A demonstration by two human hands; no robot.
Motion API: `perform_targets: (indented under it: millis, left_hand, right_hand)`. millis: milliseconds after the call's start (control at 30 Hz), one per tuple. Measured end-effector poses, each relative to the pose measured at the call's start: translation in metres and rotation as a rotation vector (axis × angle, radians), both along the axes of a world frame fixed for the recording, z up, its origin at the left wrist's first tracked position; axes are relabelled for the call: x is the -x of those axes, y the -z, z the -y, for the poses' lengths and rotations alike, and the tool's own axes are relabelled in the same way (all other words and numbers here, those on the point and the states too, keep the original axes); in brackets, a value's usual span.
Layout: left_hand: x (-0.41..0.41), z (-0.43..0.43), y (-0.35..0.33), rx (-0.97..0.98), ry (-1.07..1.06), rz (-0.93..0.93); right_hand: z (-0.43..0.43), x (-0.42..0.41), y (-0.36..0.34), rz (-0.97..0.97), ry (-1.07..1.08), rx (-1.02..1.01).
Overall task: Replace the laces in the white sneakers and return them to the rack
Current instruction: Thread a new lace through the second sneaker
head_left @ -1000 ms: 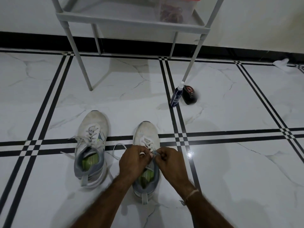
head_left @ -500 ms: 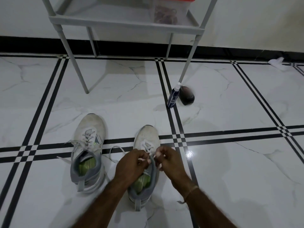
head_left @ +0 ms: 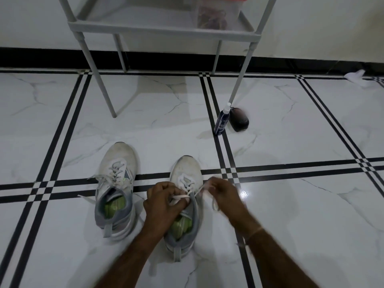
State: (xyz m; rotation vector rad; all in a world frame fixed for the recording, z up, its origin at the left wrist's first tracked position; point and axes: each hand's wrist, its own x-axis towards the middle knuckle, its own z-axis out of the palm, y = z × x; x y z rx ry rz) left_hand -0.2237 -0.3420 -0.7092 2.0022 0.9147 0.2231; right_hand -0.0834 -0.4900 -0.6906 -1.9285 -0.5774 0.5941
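Note:
Two white sneakers with grey heels and green insoles stand on the tiled floor, toes pointing away. The left sneaker (head_left: 116, 179) is laced, its lace ends lying loose to both sides. Over the tongue of the right sneaker (head_left: 186, 173), my left hand (head_left: 164, 202) pinches one flat end of the white lace (head_left: 180, 197). To the right of that shoe, my right hand (head_left: 223, 193) holds the other lace end, drawn out taut. The grey rack (head_left: 162, 30) stands behind the shoes against the wall.
A dark blue spray bottle (head_left: 222, 121) and a black shoe brush (head_left: 239, 119) stand by the rack's front right leg. A clear box with a red lid (head_left: 218, 15) sits on the rack's shelf. A white cloth (head_left: 356, 76) lies at the far right by the wall.
My hands were together over the right sneaker's tongue; now my right hand has pulled its lace end out to the right. The camera view shifted slightly.

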Motion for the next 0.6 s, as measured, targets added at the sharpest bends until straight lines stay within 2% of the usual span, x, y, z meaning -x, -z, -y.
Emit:
perform_targets:
  millis: [100, 167, 233, 300, 333, 400, 467, 500, 533, 600]
  left_hand:
    - [0.006, 0.002, 0.002, -0.032, -0.009, 0.022]
    - [0.011, 0.005, 0.000, 0.007, -0.032, 0.055]
    - [0.014, 0.008, -0.004, -0.033, -0.017, 0.040]
    - [0.013, 0.009, -0.007, -0.103, 0.010, 0.019]
    - [0.013, 0.009, -0.009, -0.120, 0.010, 0.018]
    - [0.015, 0.007, -0.010, -0.109, -0.002, 0.013]
    - [0.017, 0.007, -0.012, -0.064, 0.007, 0.011]
    - [0.017, 0.006, -0.012, -0.038, 0.010, 0.014]
    - [0.018, 0.005, -0.013, -0.018, 0.010, 0.015]
    - [0.018, 0.002, -0.017, -0.039, 0.026, -0.016]
  right_hand:
    - [0.008, -0.045, -0.052, -0.478, 0.441, -0.530]
    - [0.015, -0.069, -0.073, -0.576, 0.577, -0.727]
    - [0.015, -0.080, -0.080, -0.590, 0.643, -0.770]
    - [0.013, -0.081, -0.079, -0.517, 0.655, -0.703]
    - [0.013, -0.080, -0.077, -0.374, 0.612, -0.603]
    - [0.008, -0.065, -0.062, 0.026, 0.314, -0.283]
    - [0.003, -0.040, -0.035, 0.237, -0.083, 0.082]
    - [-0.001, -0.027, -0.023, 0.296, -0.204, 0.217]
    - [-0.006, -0.015, -0.013, 0.314, -0.274, 0.267]
    - [-0.010, 0.000, 0.004, 0.298, -0.308, 0.218]
